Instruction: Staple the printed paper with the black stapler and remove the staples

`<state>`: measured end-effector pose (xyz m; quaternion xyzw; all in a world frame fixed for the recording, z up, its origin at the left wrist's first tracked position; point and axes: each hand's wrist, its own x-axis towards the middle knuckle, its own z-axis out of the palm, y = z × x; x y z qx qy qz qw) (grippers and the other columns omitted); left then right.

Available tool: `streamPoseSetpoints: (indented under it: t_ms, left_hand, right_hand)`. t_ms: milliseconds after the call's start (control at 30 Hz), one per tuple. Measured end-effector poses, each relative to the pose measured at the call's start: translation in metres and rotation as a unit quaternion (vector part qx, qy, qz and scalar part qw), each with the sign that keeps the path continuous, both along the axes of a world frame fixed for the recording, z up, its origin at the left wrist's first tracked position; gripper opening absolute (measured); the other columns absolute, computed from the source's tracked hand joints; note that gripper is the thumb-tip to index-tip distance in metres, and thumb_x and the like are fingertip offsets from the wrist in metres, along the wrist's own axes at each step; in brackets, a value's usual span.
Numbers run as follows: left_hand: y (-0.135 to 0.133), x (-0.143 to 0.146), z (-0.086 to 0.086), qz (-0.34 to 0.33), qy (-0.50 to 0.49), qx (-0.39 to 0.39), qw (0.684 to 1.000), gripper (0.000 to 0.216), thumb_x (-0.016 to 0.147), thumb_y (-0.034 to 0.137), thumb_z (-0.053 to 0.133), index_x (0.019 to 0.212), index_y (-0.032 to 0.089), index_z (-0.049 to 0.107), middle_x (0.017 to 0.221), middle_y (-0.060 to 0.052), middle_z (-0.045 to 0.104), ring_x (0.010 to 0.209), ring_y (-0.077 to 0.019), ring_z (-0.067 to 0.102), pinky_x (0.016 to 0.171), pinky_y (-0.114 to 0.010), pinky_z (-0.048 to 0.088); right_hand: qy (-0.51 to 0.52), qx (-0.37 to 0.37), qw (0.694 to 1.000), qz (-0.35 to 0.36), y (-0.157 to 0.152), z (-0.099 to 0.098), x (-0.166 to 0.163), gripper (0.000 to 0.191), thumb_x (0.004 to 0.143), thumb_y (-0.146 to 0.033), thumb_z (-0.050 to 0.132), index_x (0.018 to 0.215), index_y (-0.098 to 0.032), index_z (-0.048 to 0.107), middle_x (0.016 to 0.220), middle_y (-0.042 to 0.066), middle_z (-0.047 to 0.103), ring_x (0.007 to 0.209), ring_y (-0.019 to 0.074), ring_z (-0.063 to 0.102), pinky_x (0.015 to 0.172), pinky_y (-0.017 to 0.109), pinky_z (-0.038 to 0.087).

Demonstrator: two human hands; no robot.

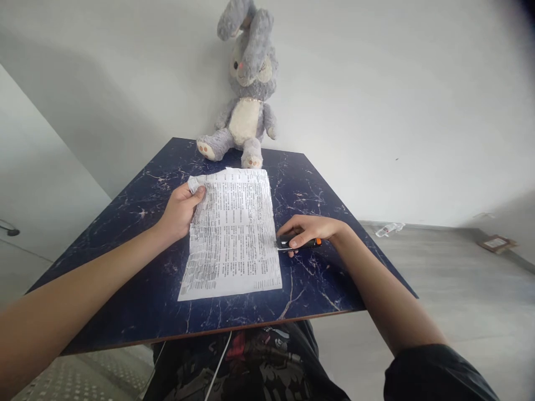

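Paper [234, 234]: a single sheet in dense print, over the middle of the desk, between the two grips; its far left corner is crumpled, and whether all of it lies flat cannot be told.
Tool [308, 243]: black body with an orange end, at the right edge of the paper; a thin metal part shows along its near side, and its tip meets or nearly meets the sheet.
Left grip [180, 210]: pinching the paper at its far left edge, thumb on top, fingers hidden beneath.
Right grip [310, 228]: closed around the tool, thumb along the body, fingers curled over the far side.
Desk [326, 284]: dark blue top with white marble-like veins and a thin brown near edge.
Toy rabbit [246, 120]: grey and cream plush, seated upright at the far end of the desk against the wall [355, 100], feet just beyond the sheet.
Clothing [267, 367]: dark and patterned, below the near edge; a white cord [218, 365] hangs across it.
Floor [443, 278]: pale grey, right of the desk, bearing a clear plastic item [390, 229] and a brown package [496, 243].
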<state>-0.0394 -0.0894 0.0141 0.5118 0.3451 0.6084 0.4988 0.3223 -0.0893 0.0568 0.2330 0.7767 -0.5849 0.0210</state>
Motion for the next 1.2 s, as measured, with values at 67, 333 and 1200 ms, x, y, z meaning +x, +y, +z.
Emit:
streamPoseSetpoints:
  t_ms: [67, 333, 1200]
  left_hand:
    - [0.0, 0.0, 0.0, 0.001, -0.002, -0.002, 1.0, 0.029, 0.09, 0.039, 0.08, 0.113, 0.021, 0.076, 0.102, -0.008, 0.081, 0.096, -0.0277, 0.078, 0.076, -0.037, 0.066]
    - [-0.001, 0.001, 0.002, -0.024, -0.012, -0.025, 0.999, 0.03, 0.088, 0.039, 0.083, 0.11, 0.02, 0.076, 0.101, -0.008, 0.081, 0.092, -0.0269, 0.079, 0.075, -0.036, 0.066]
    - [-0.008, 0.0, 0.008, -0.169, 0.03, -0.08, 0.982, 0.055, 0.091, 0.034, 0.081, 0.143, 0.025, 0.067, 0.133, -0.013, 0.074, 0.12, -0.0354, 0.073, 0.101, -0.052, 0.062]
  right_hand:
    - [-0.004, -0.004, 1.0, -0.009, 0.0, -0.001, 0.0, 0.046, 0.089, -0.056, 0.077, 0.115, -0.017, 0.079, 0.095, 0.007, 0.078, 0.085, 0.0183, 0.07, 0.082, 0.032, 0.057]
    - [-0.002, -0.007, 0.999, -0.037, 0.002, 0.0, 0.005, 0.05, 0.087, -0.055, 0.081, 0.121, -0.019, 0.077, 0.097, 0.007, 0.079, 0.089, 0.019, 0.074, 0.084, 0.033, 0.06]
    - [0.054, 0.011, 0.993, -0.104, 0.005, 0.007, 0.013, 0.042, 0.082, -0.046, 0.085, 0.112, -0.017, 0.08, 0.095, 0.007, 0.081, 0.088, 0.0196, 0.076, 0.076, 0.027, 0.06]
